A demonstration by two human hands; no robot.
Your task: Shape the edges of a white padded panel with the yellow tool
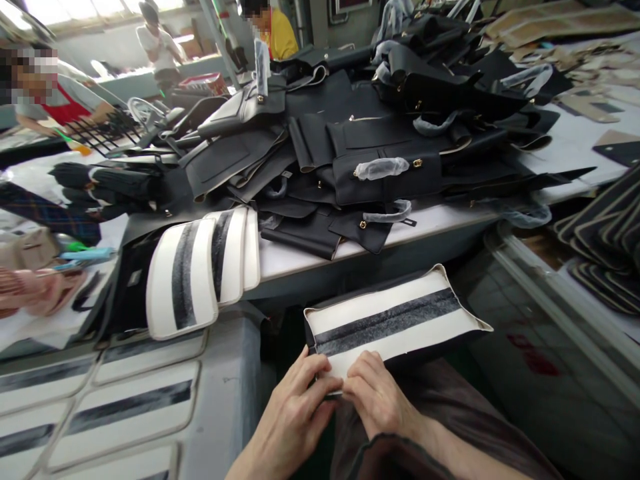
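A black bag piece [383, 320] rests over my lap, its white face with a dark lengthwise strip turned up. Its corners are raised in points. My left hand [303, 397] pinches the near left corner of this piece. Close beside it, my right hand [377, 393] grips the same near edge, its fingertips bent over the rim. The fingertips of both hands nearly meet. What lies beneath the edge, under the fingers, is hidden.
Black bag parts [320, 153] with wrapped handles heap on the table ahead. White panels with dark strips [183, 277] lean at left; similar flat panels [133, 407] lie below them. Black panels [607, 240] are stacked at right. Several people [67, 100] are in the background.
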